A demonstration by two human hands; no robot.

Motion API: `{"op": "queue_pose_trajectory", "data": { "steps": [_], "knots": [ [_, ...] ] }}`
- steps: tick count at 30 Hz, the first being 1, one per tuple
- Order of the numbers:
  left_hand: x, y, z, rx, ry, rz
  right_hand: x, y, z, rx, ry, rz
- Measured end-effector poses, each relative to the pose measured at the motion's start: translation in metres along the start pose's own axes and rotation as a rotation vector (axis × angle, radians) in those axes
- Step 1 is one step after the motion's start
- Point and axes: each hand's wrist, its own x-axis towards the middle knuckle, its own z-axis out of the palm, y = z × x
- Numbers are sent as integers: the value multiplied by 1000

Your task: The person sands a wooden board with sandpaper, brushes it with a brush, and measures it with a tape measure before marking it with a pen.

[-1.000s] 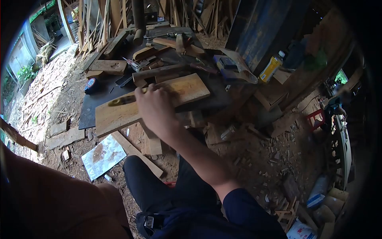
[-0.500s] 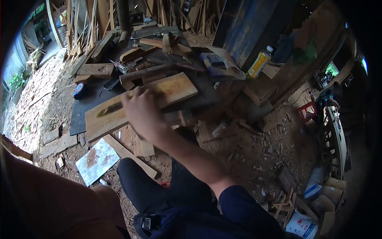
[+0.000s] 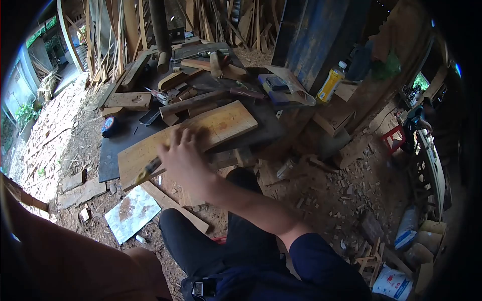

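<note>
A long, light wooden board (image 3: 228,123) lies at a slant across the near side of the dark work table. My right hand (image 3: 183,158) is over its middle, fingers bent and closed around a short tool (image 3: 146,172) with a dark shaft and yellowish end, whose kind I cannot make out. The yellowish end points down left, by the board's near edge. Just behind the board rests a narrower wood piece (image 3: 193,103). At the lower left a large, dim shape looks like my left arm close to the camera; my left hand is outside the view.
A tape measure (image 3: 109,126), wood blocks (image 3: 131,101) and small tools crowd the table. A yellow-labelled bottle (image 3: 330,83) stands on the right. On the chip-strewn ground lie a white sheet (image 3: 131,214) and a plank (image 3: 175,206). A white bucket (image 3: 392,283) sits lower right.
My right hand and the tool have moved down toward the board's near edge. The whole view has shifted slightly, placing the table and board lower and farther right.
</note>
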Motion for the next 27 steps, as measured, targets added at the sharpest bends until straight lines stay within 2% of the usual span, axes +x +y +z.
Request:
{"op": "queue_pose_trajectory", "data": {
  "steps": [1, 3, 5, 6, 7, 8, 9, 11, 12, 13, 15, 17, 20, 21, 23, 25, 27],
  "knots": [
    [-1, 0, -1, -2, -2, -3, -1, -17, -1, 93, 105, -124],
    [-3, 2, -6, -6, -8, -11, -7, -34, -10, 302, 203, -213],
    [-2, 5, -15, -23, -10, -20, -7, -3, -21, 461, 122, -221],
    [-2, 7, -20, -29, -10, -23, -3, 19, -19, 462, 9, -159],
    [-1, 8, -24, -39, -5, -27, -5, 42, -19, 490, 2, -43],
    [1, 10, -27, -51, -1, -32, -5, 64, -15, 437, 44, 56],
    [1, 12, -29, -61, 6, -36, -5, 81, -12, 325, -8, 145],
    [2, 12, -34, -75, 16, -50, -3, 92, 8, 173, 18, 189],
    [3, 13, -35, -88, 17, -64, -6, 75, 6, 91, -10, 171],
    [4, 13, -36, -91, 17, -66, -1, 53, 2, 7, -19, 136],
    [3, 15, -37, -103, 14, -69, 3, 3, 2, 228, 132, -51],
    [3, 15, -37, -112, 21, -77, 0, -26, -2, 442, 314, -355],
    [3, 17, -41, -109, 41, -75, -7, 9, -8, 665, 214, -288],
    [3, 18, -43, -107, 48, -71, -10, 38, -21, 693, 2, -121],
    [4, 21, -50, -110, 55, -70, -14, 89, -31, 529, -84, 161],
    [5, 24, -52, -122, 61, -72, -13, 113, -21, 346, -17, 294],
    [5, 24, -53, -133, 69, -75, -4, 102, 0, 324, 37, 246]
  ]
}}
